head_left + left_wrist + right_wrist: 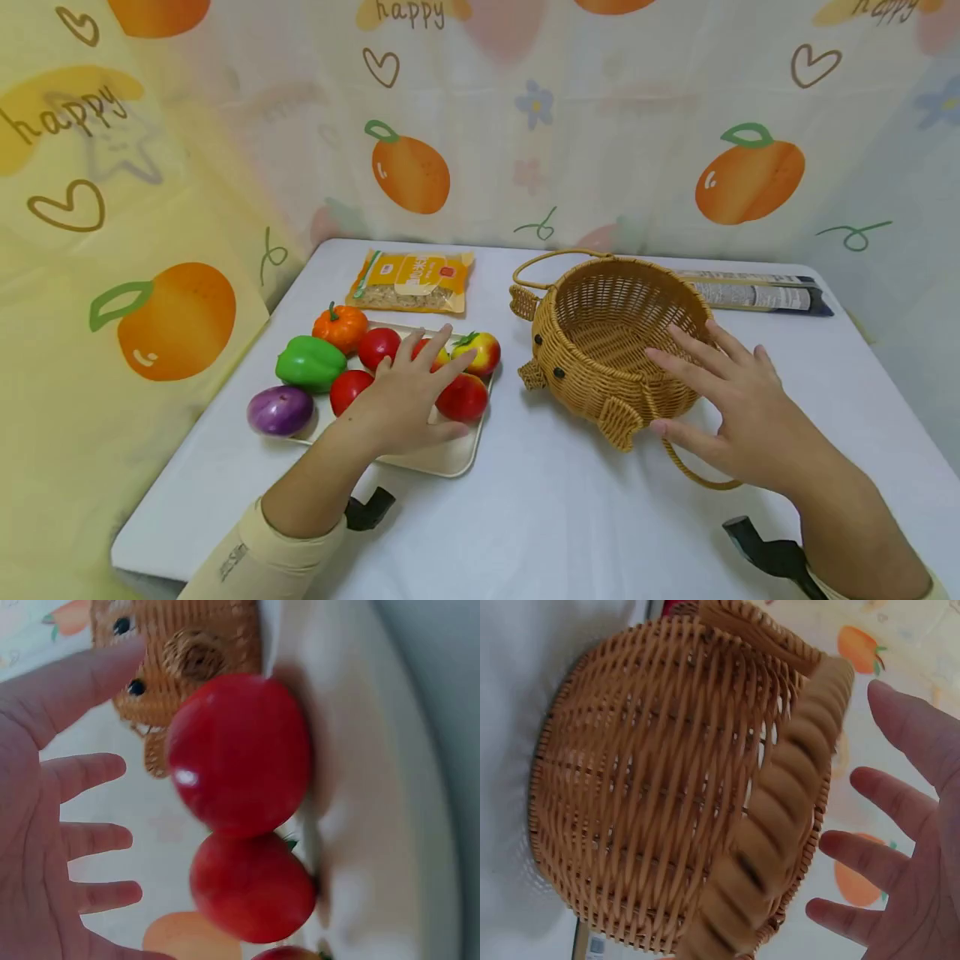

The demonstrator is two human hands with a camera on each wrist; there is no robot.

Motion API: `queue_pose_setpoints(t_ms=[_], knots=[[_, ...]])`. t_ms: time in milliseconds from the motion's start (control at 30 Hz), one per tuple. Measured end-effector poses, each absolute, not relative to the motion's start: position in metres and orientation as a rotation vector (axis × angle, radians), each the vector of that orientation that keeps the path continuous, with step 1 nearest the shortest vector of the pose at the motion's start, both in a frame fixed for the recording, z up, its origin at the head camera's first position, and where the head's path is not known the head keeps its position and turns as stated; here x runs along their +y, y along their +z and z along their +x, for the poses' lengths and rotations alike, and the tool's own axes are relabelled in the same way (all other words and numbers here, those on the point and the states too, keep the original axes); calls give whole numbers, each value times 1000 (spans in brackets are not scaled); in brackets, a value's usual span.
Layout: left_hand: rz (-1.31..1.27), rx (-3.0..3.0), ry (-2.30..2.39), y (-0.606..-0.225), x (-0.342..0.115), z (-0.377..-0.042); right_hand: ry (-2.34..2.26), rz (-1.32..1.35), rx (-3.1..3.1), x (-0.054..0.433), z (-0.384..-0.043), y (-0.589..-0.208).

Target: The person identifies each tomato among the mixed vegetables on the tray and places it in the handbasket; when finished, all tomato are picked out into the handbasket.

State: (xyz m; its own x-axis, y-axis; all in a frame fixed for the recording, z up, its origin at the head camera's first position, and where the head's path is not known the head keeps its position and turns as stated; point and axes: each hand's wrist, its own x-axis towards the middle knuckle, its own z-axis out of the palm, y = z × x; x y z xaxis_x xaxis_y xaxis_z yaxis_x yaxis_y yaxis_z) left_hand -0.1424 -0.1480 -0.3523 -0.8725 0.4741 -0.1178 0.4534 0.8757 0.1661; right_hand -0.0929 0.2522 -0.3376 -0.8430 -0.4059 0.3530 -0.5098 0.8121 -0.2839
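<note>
My left hand (408, 400), fingers spread, hovers over a beige tray (442, 460) of toy produce. Beneath and around it are a red fruit (463, 400), a red-and-yellow fruit (483, 354) and red tomatoes (378, 347), some partly hidden by the hand. A green bell pepper (309, 364), a purple eggplant (281, 411) and an orange pumpkin (341, 327) lie along the left side. My right hand (738, 408) is spread beside a wicker basket (592, 387) with an animal face; in the right wrist view its fingers (870, 859) hold nothing. The basket's inside shows no contents.
A yellow packet of grain (412, 282) lies behind the tray. Behind the basket, at the back right, is a long dark-and-silver package (757, 292). One basket handle (697, 477) hangs out toward the front; the other sticks out at the back left.
</note>
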Motion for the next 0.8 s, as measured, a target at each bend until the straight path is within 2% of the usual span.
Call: queue_pose_setpoints(t_ms=[800], knots=[[958,2821,291,-372,-134,-149,522,765,-2614,253,-87,-354]])
